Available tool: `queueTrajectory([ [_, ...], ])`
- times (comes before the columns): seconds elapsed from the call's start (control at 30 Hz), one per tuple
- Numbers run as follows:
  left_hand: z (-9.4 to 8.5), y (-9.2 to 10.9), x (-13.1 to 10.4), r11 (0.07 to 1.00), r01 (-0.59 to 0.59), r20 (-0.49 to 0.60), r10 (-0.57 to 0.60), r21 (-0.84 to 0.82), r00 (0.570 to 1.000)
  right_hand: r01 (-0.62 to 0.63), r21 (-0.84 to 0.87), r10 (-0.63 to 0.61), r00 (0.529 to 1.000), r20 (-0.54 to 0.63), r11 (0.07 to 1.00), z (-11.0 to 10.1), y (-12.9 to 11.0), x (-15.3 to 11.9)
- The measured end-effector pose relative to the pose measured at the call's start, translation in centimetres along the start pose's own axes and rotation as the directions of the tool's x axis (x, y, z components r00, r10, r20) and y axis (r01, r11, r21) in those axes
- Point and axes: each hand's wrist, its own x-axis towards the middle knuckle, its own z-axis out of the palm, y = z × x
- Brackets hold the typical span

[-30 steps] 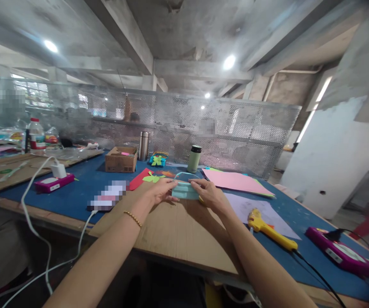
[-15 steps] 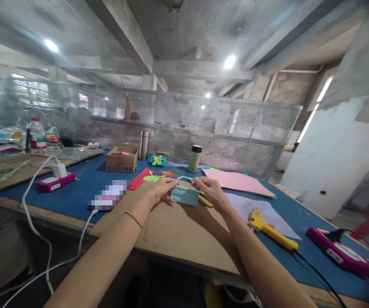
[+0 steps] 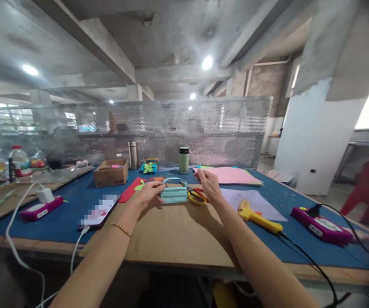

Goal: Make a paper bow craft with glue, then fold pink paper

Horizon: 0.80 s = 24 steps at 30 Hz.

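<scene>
A small light blue paper basket [image 3: 174, 195] with a thin arched handle stands on the brown cardboard sheet [image 3: 171, 239]. My left hand [image 3: 150, 192] is closed on the basket's left end, thumb and fingers at its edge. To the right of the basket, and apart from it, my right hand [image 3: 208, 182] is raised with its fingers curled and pinched together. Whatever may be between those fingertips is too small to make out. Scissors [image 3: 197, 198] with yellow loop handles lie between the basket and my right hand, with a red handle part beside them.
A yellow glue gun [image 3: 261, 218] lies on lilac paper [image 3: 232, 199] at the right, its cord trailing forward. Purple power strips [image 3: 320, 226] sit on both sides. A charging phone [image 3: 99, 211], cardboard box [image 3: 111, 173], steel flask [image 3: 133, 156] and green tumbler [image 3: 183, 161] stand around.
My right hand has let go of the basket's handle and moved away to the right. My left hand still holds the basket. The view has turned slightly right, and the scissors show more fully.
</scene>
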Motion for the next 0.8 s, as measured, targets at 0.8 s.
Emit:
queueTrajectory([
  [0.8,-1.7,-0.9,5.1,0.993,0.055,-0.042,-0.051,0.104,0.998,0.063,-0.076,-0.063,0.998,-0.004,0.995,-0.1,-0.4,-0.2],
])
